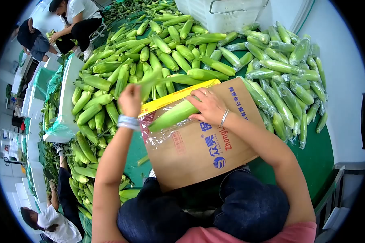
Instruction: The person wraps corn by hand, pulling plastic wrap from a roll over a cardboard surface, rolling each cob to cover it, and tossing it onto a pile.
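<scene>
A flat cardboard box (202, 162) with blue and red print rests across my knees. On it an ear of corn (176, 115) in its green husk lies over clear plastic film (158, 139). My right hand (210, 106) grips the ear's right end, fingers bent over it. Left of the box, my left hand (130, 101) is raised and closed on a strip of green corn husk (150, 83), which is blurred by motion. Along the box's far edge sits a long yellow film carton (180, 96).
Unwrapped corn ears (166, 52) are heaped ahead and left on the green floor (322, 150). Film-wrapped ears (288, 81) pile up at right. A white plastic crate (223, 16) stands behind. Foam boxes (69, 89) line the left, where several other people work.
</scene>
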Available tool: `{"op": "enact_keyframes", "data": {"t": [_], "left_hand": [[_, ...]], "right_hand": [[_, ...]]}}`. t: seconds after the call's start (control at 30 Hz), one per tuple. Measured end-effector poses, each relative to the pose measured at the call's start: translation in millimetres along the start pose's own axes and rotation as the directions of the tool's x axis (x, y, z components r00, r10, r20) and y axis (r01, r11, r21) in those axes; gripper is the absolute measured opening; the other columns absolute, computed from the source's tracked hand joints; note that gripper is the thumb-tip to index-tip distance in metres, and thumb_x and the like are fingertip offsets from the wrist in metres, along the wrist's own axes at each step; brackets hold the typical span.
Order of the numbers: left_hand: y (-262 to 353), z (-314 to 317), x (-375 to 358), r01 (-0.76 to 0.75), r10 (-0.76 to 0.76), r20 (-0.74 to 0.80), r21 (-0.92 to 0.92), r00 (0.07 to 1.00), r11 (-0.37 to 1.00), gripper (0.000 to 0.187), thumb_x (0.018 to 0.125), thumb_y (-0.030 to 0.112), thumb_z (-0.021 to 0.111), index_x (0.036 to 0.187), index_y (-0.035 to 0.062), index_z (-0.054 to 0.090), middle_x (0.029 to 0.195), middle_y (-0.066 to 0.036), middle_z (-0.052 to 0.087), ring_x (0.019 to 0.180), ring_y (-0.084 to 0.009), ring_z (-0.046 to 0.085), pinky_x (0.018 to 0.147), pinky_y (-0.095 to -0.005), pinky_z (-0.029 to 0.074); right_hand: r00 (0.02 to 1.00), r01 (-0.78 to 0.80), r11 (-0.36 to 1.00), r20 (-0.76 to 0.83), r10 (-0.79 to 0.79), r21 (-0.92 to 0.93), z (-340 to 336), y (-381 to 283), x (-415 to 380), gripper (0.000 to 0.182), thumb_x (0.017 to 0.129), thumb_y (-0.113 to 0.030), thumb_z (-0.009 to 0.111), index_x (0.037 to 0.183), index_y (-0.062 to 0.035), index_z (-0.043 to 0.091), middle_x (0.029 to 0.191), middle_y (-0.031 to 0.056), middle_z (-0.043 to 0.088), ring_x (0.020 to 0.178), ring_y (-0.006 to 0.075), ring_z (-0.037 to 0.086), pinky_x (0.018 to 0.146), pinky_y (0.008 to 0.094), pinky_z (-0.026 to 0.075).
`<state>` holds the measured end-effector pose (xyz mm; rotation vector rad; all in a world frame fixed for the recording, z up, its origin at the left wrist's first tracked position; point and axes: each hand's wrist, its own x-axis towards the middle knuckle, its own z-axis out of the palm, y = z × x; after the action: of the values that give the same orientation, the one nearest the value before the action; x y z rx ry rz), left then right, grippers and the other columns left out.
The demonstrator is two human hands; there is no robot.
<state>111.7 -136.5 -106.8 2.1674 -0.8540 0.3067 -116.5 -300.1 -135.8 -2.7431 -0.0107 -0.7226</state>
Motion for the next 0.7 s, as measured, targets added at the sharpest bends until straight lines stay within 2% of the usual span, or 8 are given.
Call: {"op": "enact_keyframes", "data": {"t": [0.1, 0.17, 0.2, 0.27, 0.33, 0.37, 0.47, 0.7], "left_hand": [[-65.4, -82.9, -7.4, 0.066, 0.004, -0.161, 0.426, 0.987, 0.902, 0.036, 0.079, 0.028, 0.066, 0.102, 0.0, 0.06, 0.09, -0.019, 0.062, 0.079, -0.0335, 0.059, 0.069, -0.0396, 0.046], [-93.2, -116.6, -43.7, 0.15, 0.084, -0.272, 0.736, 0.959, 0.661, 0.06, 0.072, 0.037, 0.071, 0.11, -0.0039, 0.051, 0.092, -0.018, 0.054, 0.085, -0.035, 0.049, 0.074, -0.0427, 0.041], [-72.7, -121.4, -61.8, 0.149, 0.031, -0.244, 0.683, 0.969, 0.716, 0.055, 0.07, 0.038, 0.072, 0.102, -0.0022, 0.053, 0.091, -0.017, 0.053, 0.083, -0.0332, 0.05, 0.071, -0.0423, 0.04], [-47.0, -101.2, -111.2, -0.271, 0.211, 0.192, 0.385, 0.959, 0.882, 0.051, 0.068, 0.037, 0.073, 0.096, -0.0004, 0.054, 0.091, -0.017, 0.053, 0.083, -0.0326, 0.05, 0.07, -0.0419, 0.041], [-10.3, -72.0, -144.3, -0.262, 0.135, 0.437, 0.245, 0.889, 0.933, 0.057, 0.067, 0.041, 0.071, 0.101, -0.0002, 0.054, 0.092, -0.017, 0.054, 0.085, -0.0326, 0.05, 0.072, -0.0427, 0.042], [-10.3, -54.8, -153.5, -0.293, 0.17, 0.457, 0.215, 0.873, 0.932, 0.054, 0.075, 0.04, 0.064, 0.114, 0.0047, 0.05, 0.094, -0.017, 0.054, 0.088, -0.032, 0.051, 0.073, -0.0431, 0.043], [-24.0, -51.1, -140.3, -0.419, 0.144, 0.59, 0.362, 0.795, 0.833, 0.013, 0.077, 0.014, 0.048, 0.079, 0.0028, 0.054, 0.069, -0.016, 0.057, 0.066, -0.0311, 0.056, 0.058, -0.0445, 0.044], [-17.1, -125.9, -150.3, -0.336, 0.086, 0.734, 0.2, 0.674, 0.92, 0.017, 0.079, 0.014, 0.049, 0.07, 0.0009, 0.053, 0.066, -0.017, 0.058, 0.065, -0.0296, 0.057, 0.06, -0.0413, 0.046]], "right_hand": [[0.999, -0.01, 0.997, 0.037, 0.007, 0.076, 11.0, 5.1, 2.6, 0.058, 0.068, -0.034, 0.07, 0.118, -0.014, 0.048, 0.111, 0.0115, 0.048, 0.105, 0.0311, 0.046, 0.089, 0.0407, 0.04], [0.999, 0.006, 0.995, 0.04, -0.01, 0.105, 13.6, 2.6, 1.0, 0.06, 0.069, -0.035, 0.07, 0.121, -0.015, 0.047, 0.112, 0.0124, 0.048, 0.106, 0.0324, 0.046, 0.089, 0.0415, 0.04], [0.997, 0.002, 1.0, 0.077, -0.004, 0.021, 12.7, 1.1, 1.2, 0.061, 0.07, -0.035, 0.069, 0.123, -0.0168, 0.046, 0.113, 0.0133, 0.048, 0.107, 0.0329, 0.046, 0.09, 0.042, 0.039], [0.986, 0.025, 0.998, 0.165, -0.015, -0.057, 0.5, -6.4, 6.6, 0.062, 0.073, -0.032, 0.066, 0.13, -0.024, 0.043, 0.115, 0.0158, 0.047, 0.108, 0.0346, 0.045, 0.093, 0.0433, 0.038], [0.986, 0.051, 0.995, 0.161, -0.037, -0.085, 4.2, -4.5, 4.9, 0.059, 0.074, -0.03, 0.064, 0.129, -0.0266, 0.043, 0.118, 0.0171, 0.045, 0.109, 0.0356, 0.044, 0.093, 0.0436, 0.037], [0.985, 0.061, 0.994, 0.169, -0.046, -0.086, 7.6, 0.1, 1.9, 0.059, 0.075, -0.029, 0.064, 0.13, -0.0255, 0.043, 0.121, 0.0181, 0.045, 0.11, 0.0364, 0.043, 0.094, 0.0436, 0.036], [0.968, -0.1, 0.994, 0.226, 0.108, -0.045, 3.4, -3.6, -0.4, 0.062, 0.072, -0.021, 0.068, 0.129, -0.0219, 0.043, 0.118, 0.0208, 0.045, 0.11, 0.0389, 0.041, 0.096, 0.0472, 0.033], [0.937, -0.081, 0.996, 0.34, 0.085, -0.028, -34.1, -38.7, -58.2, 0.064, 0.071, -0.016, 0.065, 0.13, -0.009, 0.04, 0.12, 0.0264, 0.041, 0.113, 0.0434, 0.038, 0.098, 0.0474, 0.03]]}}
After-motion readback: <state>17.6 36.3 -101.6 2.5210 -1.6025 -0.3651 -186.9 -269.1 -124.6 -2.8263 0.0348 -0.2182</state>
